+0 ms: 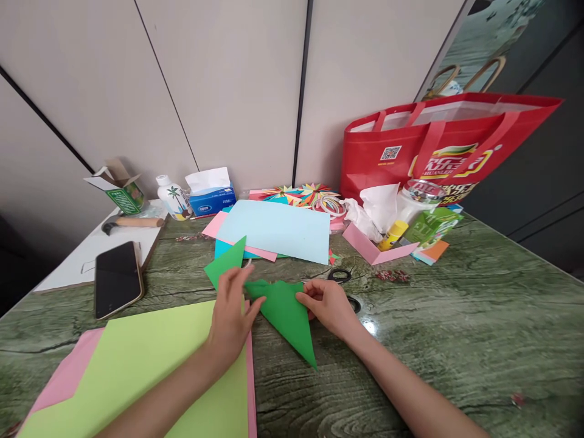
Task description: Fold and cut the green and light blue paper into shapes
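Observation:
A folded piece of green paper (288, 316) with a wavy upper edge is between my hands, its pointed corner hanging toward me. My right hand (327, 304) pinches its right edge between thumb and fingers. At its left corner, my left hand (232, 310) has the thumb on the paper, with fingers bent and slightly blurred. Beyond the left fingers lies another green paper piece (227, 261). Scissors (340, 275) with black handles lie just behind my right hand, partly covered by it.
Large yellow-green sheets (159, 347) over pink paper lie front left, near a phone (117, 280) and a hammer (137, 222). Behind are a light blue sheet (278, 228), a tissue pack (212, 201) and a bottle (174, 198). A glue stick (393, 234) and red bag (410, 146) stand right.

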{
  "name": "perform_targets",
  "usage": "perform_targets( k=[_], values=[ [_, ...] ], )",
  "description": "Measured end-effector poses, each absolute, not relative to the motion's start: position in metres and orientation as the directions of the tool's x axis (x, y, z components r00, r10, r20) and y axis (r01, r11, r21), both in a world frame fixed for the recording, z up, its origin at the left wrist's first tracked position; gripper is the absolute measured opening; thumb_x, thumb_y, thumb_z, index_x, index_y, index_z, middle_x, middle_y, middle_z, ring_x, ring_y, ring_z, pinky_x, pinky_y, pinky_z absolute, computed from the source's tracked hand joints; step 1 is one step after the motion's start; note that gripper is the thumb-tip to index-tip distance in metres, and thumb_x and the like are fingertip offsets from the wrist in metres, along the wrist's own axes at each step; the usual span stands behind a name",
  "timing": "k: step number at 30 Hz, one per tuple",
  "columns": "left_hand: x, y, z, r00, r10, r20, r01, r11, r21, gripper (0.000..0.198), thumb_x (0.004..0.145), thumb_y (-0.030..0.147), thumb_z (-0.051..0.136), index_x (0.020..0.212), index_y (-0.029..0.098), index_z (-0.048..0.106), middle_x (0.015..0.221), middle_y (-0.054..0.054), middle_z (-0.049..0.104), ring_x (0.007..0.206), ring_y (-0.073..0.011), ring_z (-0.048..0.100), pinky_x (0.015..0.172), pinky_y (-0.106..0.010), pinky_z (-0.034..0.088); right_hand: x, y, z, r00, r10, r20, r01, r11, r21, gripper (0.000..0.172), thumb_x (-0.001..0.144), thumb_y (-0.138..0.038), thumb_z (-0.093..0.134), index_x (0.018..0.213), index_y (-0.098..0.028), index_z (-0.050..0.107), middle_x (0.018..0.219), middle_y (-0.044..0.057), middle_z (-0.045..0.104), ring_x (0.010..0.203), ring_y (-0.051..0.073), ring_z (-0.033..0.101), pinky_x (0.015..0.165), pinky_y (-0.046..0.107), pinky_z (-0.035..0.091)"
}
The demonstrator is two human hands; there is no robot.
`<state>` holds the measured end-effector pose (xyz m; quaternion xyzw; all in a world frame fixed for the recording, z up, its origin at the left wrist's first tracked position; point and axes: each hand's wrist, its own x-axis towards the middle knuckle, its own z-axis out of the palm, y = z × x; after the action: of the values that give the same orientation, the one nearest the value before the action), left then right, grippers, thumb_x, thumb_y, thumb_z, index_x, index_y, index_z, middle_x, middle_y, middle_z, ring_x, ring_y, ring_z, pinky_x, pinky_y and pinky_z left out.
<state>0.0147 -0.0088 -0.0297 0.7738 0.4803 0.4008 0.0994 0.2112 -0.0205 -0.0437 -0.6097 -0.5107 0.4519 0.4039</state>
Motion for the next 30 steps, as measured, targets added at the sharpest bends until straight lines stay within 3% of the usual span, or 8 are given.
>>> perform_targets(
  k=[2, 4, 10, 13, 17, 24, 27, 30],
  values=[
    [0.014, -0.011, -0.033, 0.5, 0.621, 0.603, 0.615, -0.745, 0.257, 0.031, 0.085, 0.012, 0.051, 0.115, 0.02, 0.053, 0.119, -0.015, 0.054, 0.115, -0.0272, 0.048, 0.087, -0.044, 0.047, 0.212, -0.021, -0.043, 0.071, 0.991, -0.113, 0.319, -0.13, -0.939, 0.017, 0.068, -0.034, 0.055, 0.059, -0.02, 0.05, 0.053, -0.002, 0.053, 0.045, 0.014, 0.051, 0.039, 0.024, 0.044],
    [0.015, -0.014, -0.033, 0.723, 0.443, 0.53, 0.478, -0.875, 0.078, 0.027, 0.087, 0.009, 0.046, 0.111, 0.016, 0.056, 0.12, -0.015, 0.058, 0.123, -0.0276, 0.042, 0.093, -0.046, 0.044, 0.211, -0.022, -0.041, 0.072, 0.995, -0.076, 0.392, -0.098, -0.915, 0.014, 0.069, -0.03, 0.055, 0.059, -0.02, 0.051, 0.055, -0.001, 0.055, 0.048, 0.015, 0.053, 0.044, 0.025, 0.043],
    [0.024, -0.027, -0.025, 0.812, 0.359, 0.46, 0.492, -0.845, -0.209, 0.025, 0.087, 0.006, 0.04, 0.096, 0.008, 0.064, 0.116, -0.016, 0.063, 0.12, -0.0313, 0.046, 0.097, -0.05, 0.038, 0.21, -0.023, -0.038, 0.078, 0.997, -0.001, 0.572, -0.045, -0.819, 0.008, 0.07, -0.022, 0.054, 0.062, -0.019, 0.053, 0.061, 0.0, 0.061, 0.057, 0.016, 0.056, 0.055, 0.026, 0.04],
    [0.026, -0.027, -0.026, 0.865, 0.309, 0.394, 0.403, -0.897, -0.182, 0.027, 0.087, 0.006, 0.039, 0.102, 0.006, 0.062, 0.112, -0.016, 0.065, 0.113, -0.0295, 0.052, 0.092, -0.044, 0.044, 0.21, -0.024, -0.037, 0.075, 0.997, 0.005, 0.631, -0.044, -0.775, 0.008, 0.071, -0.019, 0.054, 0.063, -0.019, 0.054, 0.062, 0.0, 0.061, 0.058, 0.016, 0.056, 0.057, 0.025, 0.039],
    [0.027, -0.017, -0.029, 0.885, 0.38, 0.268, 0.392, -0.92, 0.008, 0.028, 0.09, 0.011, 0.037, 0.102, 0.009, 0.063, 0.109, -0.014, 0.065, 0.101, -0.0254, 0.058, 0.08, -0.038, 0.052, 0.212, -0.024, -0.034, 0.091, 0.996, -0.011, 0.7, -0.071, -0.71, 0.007, 0.071, -0.019, 0.058, 0.065, -0.019, 0.055, 0.063, 0.001, 0.062, 0.059, 0.017, 0.057, 0.056, 0.025, 0.037],
    [0.024, -0.007, -0.026, 0.88, 0.392, 0.267, 0.356, -0.918, 0.174, 0.024, 0.091, 0.019, 0.042, 0.102, 0.013, 0.062, 0.106, -0.011, 0.065, 0.091, -0.0225, 0.058, 0.074, -0.037, 0.052, 0.234, -0.017, -0.03, 0.035, 0.999, -0.034, 0.792, -0.049, -0.608, 0.008, 0.076, -0.019, 0.059, 0.084, -0.018, 0.057, 0.062, -0.001, 0.062, 0.053, 0.014, 0.057, 0.053, 0.023, 0.04],
    [0.024, -0.006, -0.025, 0.887, 0.377, 0.265, 0.34, -0.924, 0.175, 0.024, 0.091, 0.02, 0.043, 0.104, 0.014, 0.062, 0.104, -0.011, 0.065, 0.09, -0.0219, 0.059, 0.073, -0.035, 0.052, 0.242, -0.028, -0.028, -0.048, 0.996, 0.073, 0.796, 0.083, -0.6, 0.008, 0.08, -0.015, 0.053, 0.08, -0.018, 0.061, 0.075, 0.003, 0.063, 0.065, 0.016, 0.06, 0.06, 0.025, 0.044],
    [0.025, -0.005, -0.025, 0.89, 0.381, 0.252, 0.346, -0.922, 0.17, 0.024, 0.09, 0.023, 0.044, 0.103, 0.015, 0.062, 0.103, -0.01, 0.065, 0.088, -0.0213, 0.059, 0.072, -0.035, 0.052, 0.24, -0.061, -0.026, -0.244, 0.92, 0.307, 0.694, 0.386, -0.607, 0.021, 0.086, -0.012, 0.044, 0.093, -0.019, 0.063, 0.091, 0.008, 0.062, 0.08, 0.016, 0.061, 0.07, 0.027, 0.049]
  ],
)
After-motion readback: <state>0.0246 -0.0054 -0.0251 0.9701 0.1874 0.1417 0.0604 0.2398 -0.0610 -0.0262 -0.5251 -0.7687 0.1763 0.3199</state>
